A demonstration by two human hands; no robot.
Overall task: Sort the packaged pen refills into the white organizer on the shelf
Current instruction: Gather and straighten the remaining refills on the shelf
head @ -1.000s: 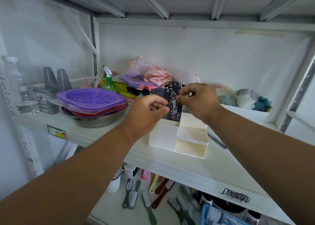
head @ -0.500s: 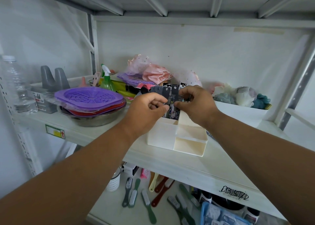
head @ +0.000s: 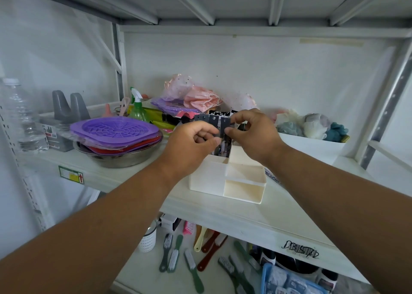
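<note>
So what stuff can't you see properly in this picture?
Head view only:
- Pen refill packs: lower parts hidden by the left hand, the right hand and the white organizer; print too small to read.
- Organizer's back compartment: inside hidden behind both hands.
- Clear bottle: partly cut off by the left edge.
- Blue packet on the lower shelf: cut off by the bottom edge.
- Black scribble on the shelf edge: unreadable.

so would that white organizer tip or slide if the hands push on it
The white organizer probably slides sooner than it tips: it looks like thin, light plastic and sits low and wide on the smooth shelf. The refill packs standing tall in its back compartment may add some top weight, so a high push could rock it.
</note>
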